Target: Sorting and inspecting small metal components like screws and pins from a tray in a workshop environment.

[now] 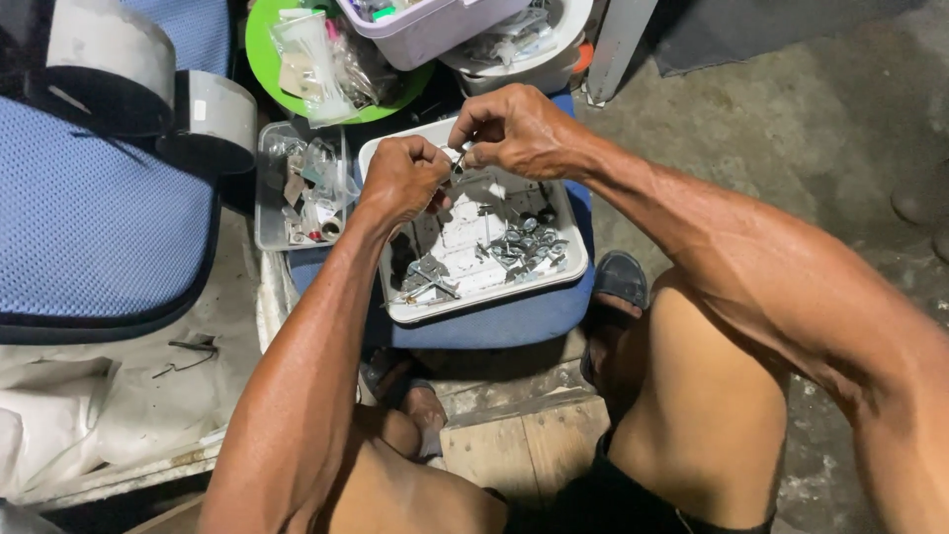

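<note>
Both hands meet above a shallow white tray and pinch one small metal part between them. The left hand is curled into a loose fist, its thumb and forefinger closed on the near end of the part; the right hand comes in from the other side with thumb and forefinger pressed narrowly on the far end. The part sits right in the gap where the two sets of fingertips meet, too small to tell its exact shape. Directly below the grip the tray floor is partly bare, and a heap of similar metal pieces lies below and to the right of it, with a few more pieces below the left hand. The tray rests on a blue cushion, whose edge shows just past the tray's near rim. To the left of the grip, just beside the tray, stands a clear plastic box of small bits; beyond the grip a green plate and white tubs crowd close. Open concrete floor lies to the right of the right forearm.
</note>
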